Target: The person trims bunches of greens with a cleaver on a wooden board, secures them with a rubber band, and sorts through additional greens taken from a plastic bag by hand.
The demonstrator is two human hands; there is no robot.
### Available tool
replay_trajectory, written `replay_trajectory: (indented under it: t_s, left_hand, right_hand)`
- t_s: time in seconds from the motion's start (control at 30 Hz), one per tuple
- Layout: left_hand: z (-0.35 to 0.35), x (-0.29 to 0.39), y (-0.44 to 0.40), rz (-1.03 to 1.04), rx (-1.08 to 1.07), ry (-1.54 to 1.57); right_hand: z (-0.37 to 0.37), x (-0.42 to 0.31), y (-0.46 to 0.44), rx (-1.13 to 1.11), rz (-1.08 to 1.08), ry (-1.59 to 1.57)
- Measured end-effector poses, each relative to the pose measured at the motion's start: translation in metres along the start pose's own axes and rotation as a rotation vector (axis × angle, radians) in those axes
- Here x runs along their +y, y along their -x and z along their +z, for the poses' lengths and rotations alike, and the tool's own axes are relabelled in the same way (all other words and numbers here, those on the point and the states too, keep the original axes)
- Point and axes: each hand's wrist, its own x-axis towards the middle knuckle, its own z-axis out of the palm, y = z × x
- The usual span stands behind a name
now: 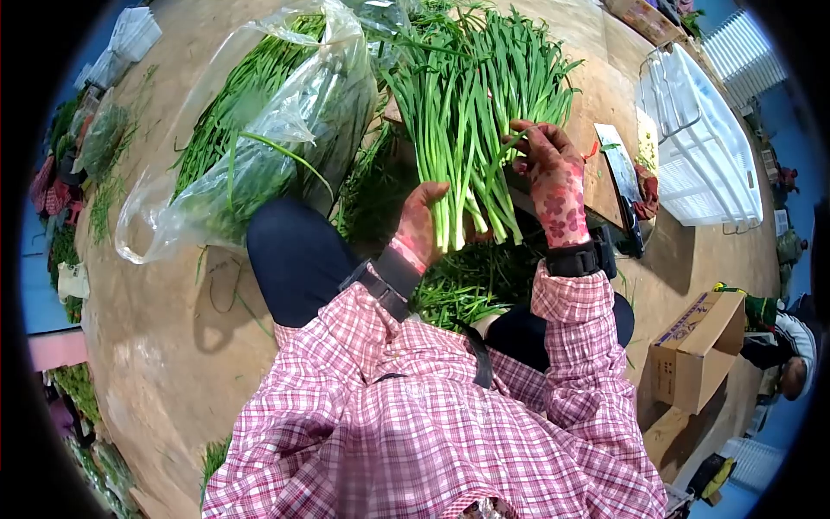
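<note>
A bundle of long green stalks with pale ends (454,138) lies in front of me, its leafy tops pointing away. My left hand (421,227) is wrapped round the pale ends from the left, the thumb on top and the other fingers mostly hidden beneath. At the bundle's right side, my right hand (553,177) pinches a loose green leaf (503,154) between thumb and fingers. Both hands wear flower-patterned gloves with bare-looking fingertips. Under the bundle's right side is a brown board (599,186).
An open clear plastic bag of greens (303,130) stands at the left. Loose trimmings (462,281) lie between my legs. On the right are a white crate (705,147), a long flat blade-like tool (618,169) and a cardboard box (696,350). Other people sit at both edges.
</note>
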Motion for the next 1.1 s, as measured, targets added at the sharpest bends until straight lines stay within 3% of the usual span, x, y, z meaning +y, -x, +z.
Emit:
replay_trajectory:
  t_s: [0.07,0.13,0.2,0.23,0.3,0.37,0.47,0.53,0.57,0.6,0.63,0.67,0.7,0.73,0.8,0.83,0.87,0.93,0.97,1.07,1.1]
  left_hand:
    - [-0.003,-0.001,-0.002,0.0,0.068,-0.105]
    - [-0.007,0.0,-0.002,-0.215,-0.214,0.095]
    - [-0.008,-0.006,-0.008,-0.229,-0.169,0.216]
    - [-0.008,-0.003,-0.005,-0.214,-0.258,0.159]
    - [0.0,-0.001,0.0,-0.157,-0.203,-0.025]
    - [0.012,-0.002,0.003,-0.078,0.084,-0.274]
    - [0.001,-0.003,-0.003,-0.066,0.223,-0.183]
    - [0.008,-0.008,-0.003,-0.043,0.041,-0.09]
    - [0.004,-0.006,-0.004,-0.024,0.109,-0.166]
    - [-0.001,-0.005,-0.004,-0.003,0.182,-0.238]
    - [-0.005,-0.006,-0.005,0.059,0.133,-0.303]
    - [0.007,-0.004,0.002,-0.047,0.04,-0.103]
    - [-0.001,-0.006,-0.002,-0.036,0.047,-0.136]
    - [-0.006,-0.006,-0.008,-0.021,0.049,-0.173]
    - [-0.005,-0.004,-0.007,-0.085,0.212,-0.244]
    - [0.002,-0.004,-0.006,-0.122,0.143,-0.233]
    - [0.007,-0.009,-0.003,-0.063,0.192,-0.306]
    - [0.013,0.004,0.004,-0.112,0.326,-0.787]
    - [0.009,-0.003,-0.004,-0.038,0.303,-0.727]
    - [0.034,0.007,0.004,-0.072,0.295,-0.925]
    - [0.075,0.006,0.02,0.003,0.2,-1.007]
  right_hand:
    - [0.003,-0.004,0.019,-0.144,0.045,-0.05]
    - [0.008,-0.001,0.038,-0.243,0.091,-0.181]
    - [0.008,-0.004,0.058,-0.394,0.206,-0.248]
    - [0.014,-0.013,0.073,-0.395,0.213,-0.235]
    - [0.014,-0.022,0.097,-0.454,0.213,-0.216]
    - [0.0,-0.033,0.111,-0.527,0.262,-0.327]
    - [-0.009,-0.031,0.118,-0.611,0.277,-0.467]
    - [-0.006,-0.03,0.126,-0.544,0.28,-0.394]
    - [-0.017,-0.032,0.126,-0.613,0.293,-0.26]
    - [-0.023,-0.043,0.126,-0.548,0.307,-0.003]
    - [-0.021,-0.039,0.12,-0.33,0.16,0.288]
    - [-0.02,-0.03,0.11,-0.106,0.01,0.571]
    - [-0.03,-0.015,0.1,0.063,-0.156,0.906]
    - [-0.037,-0.006,0.092,0.075,-0.278,1.289]
    - [-0.047,0.033,0.076,0.003,0.103,0.981]
    - [-0.026,0.027,0.078,-0.124,0.182,0.658]
    - [-0.031,0.048,0.064,-0.199,0.253,0.618]
    - [-0.012,0.045,0.064,-0.239,0.272,0.85]
    - [0.001,0.042,0.069,-0.268,0.224,0.752]
    - [-0.012,0.074,0.059,-0.249,0.341,0.274]
    - [-0.01,0.071,0.059,-0.225,0.273,0.317]
